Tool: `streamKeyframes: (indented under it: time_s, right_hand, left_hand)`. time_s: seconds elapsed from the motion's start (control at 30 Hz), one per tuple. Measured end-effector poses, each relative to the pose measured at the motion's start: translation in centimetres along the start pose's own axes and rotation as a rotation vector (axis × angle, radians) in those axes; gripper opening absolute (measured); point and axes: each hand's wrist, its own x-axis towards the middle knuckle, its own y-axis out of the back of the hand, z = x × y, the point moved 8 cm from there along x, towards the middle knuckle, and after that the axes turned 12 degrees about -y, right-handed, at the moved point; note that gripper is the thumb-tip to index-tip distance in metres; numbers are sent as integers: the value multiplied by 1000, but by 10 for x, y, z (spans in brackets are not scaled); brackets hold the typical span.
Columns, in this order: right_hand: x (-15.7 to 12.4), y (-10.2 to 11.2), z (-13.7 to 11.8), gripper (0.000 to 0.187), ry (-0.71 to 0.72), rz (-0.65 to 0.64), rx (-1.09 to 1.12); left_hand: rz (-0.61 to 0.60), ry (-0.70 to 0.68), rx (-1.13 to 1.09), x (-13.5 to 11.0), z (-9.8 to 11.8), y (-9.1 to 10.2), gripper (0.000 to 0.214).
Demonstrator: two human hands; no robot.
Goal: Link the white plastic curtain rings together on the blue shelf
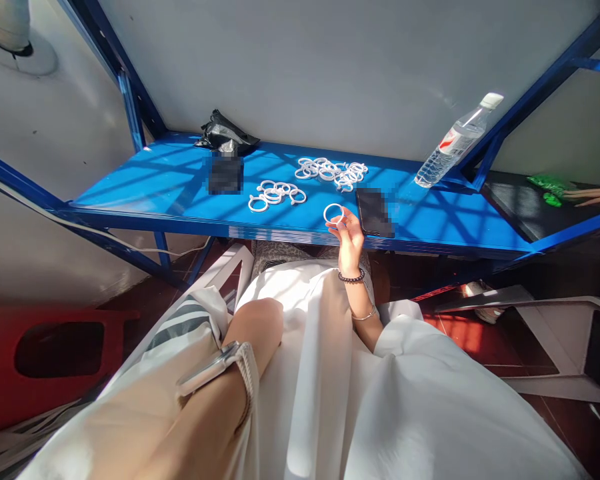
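My right hand is raised at the front edge of the blue table, pinching a thin white ring between thumb and fingertips. Dark beads and a thin bracelet circle that wrist. Behind the ring, a loose pile of similar white rings lies on the table. A smaller group of white rings sits to its left, nearer the edge. Just right of my right hand lies a dark phone, partly blurred out. My left forearm, with a watch on it, is bent toward me, and its hand is outside the picture.
The blue table has a metal frame. A crumpled black bag and a blurred dark square lie on its left. A water bottle is at the right. Beyond it, another person's hand reaches toward green items.
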Motion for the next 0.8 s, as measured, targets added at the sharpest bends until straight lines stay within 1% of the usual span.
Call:
streamKeyframes:
  time_s: [0.07,0.13,0.27,0.53,0.63,0.7,0.8]
  right_hand:
    - [1,1,2,38,-9,1,24]
    - [2,2,3,40,-16,11,41]
    - [3,3,4,43,-21,23,42]
    - [2,4,4,43,-55,37,20]
    - [2,3,5,43,-59,27,-33]
    - [2,3,4,43,-58,25,-77]
    - [1,3,3,43,-56,25,-116]
  left_hand:
    - [51,-1,77,-2,6,12,19]
    - [88,-23,111,-5,10,17,21]
    - [104,-40,125,-7,10,15,21]
    - [106,-77,150,-3,9,12,19]
    - [105,-74,148,-4,9,12,18]
    - [118,-73,126,-5,9,14,20]
    - [106,-65,104,-6,9,13,24]
